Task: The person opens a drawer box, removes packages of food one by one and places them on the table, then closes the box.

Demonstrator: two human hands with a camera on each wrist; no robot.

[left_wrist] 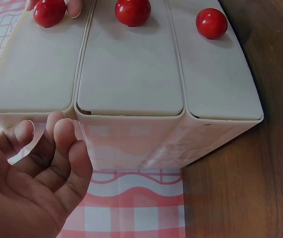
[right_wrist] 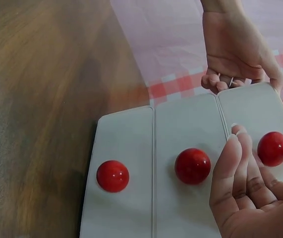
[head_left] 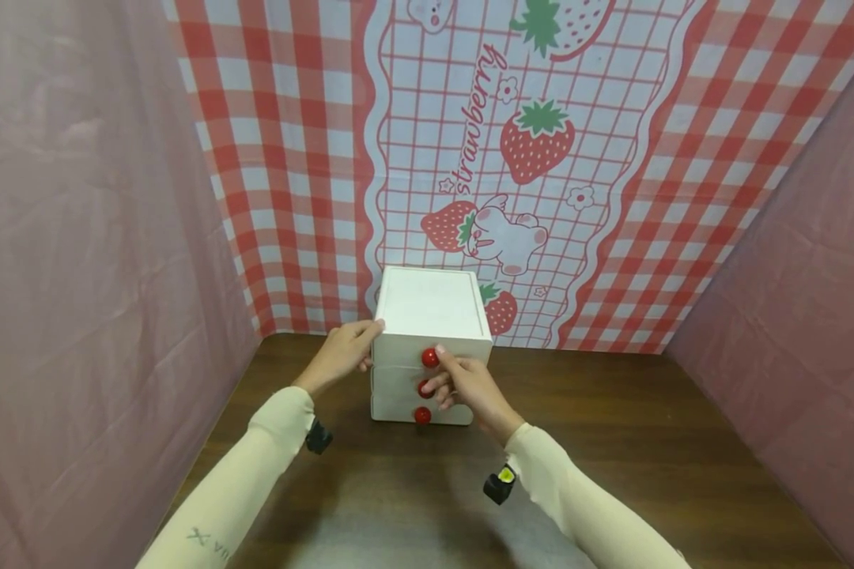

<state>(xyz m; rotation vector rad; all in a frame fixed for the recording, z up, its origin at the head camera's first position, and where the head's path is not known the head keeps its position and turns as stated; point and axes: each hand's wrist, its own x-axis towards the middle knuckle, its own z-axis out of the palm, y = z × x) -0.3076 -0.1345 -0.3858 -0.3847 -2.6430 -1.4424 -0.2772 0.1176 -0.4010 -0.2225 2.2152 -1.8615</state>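
Observation:
A small white drawer cabinet (head_left: 432,304) stands on the table, its three stacked drawers each with a round red knob. All the drawer fronts look shut. My left hand (head_left: 341,353) holds the cabinet's upper left corner, thumb at the top edge and curled fingers against the side (left_wrist: 131,136). With thumb and fingers on either side, my right hand (head_left: 473,387) pinches the top knob (head_left: 430,358). Its other fingers hang in front of the middle knob (right_wrist: 193,166), partly covering it in the head view. Below is the bottom knob (head_left: 423,415).
Brown wooden table (head_left: 598,419) surrounds the cabinet. Behind it hangs a red-and-white checked cloth (head_left: 306,158) printed with strawberries. Pink cloth walls (head_left: 92,261) close off both sides.

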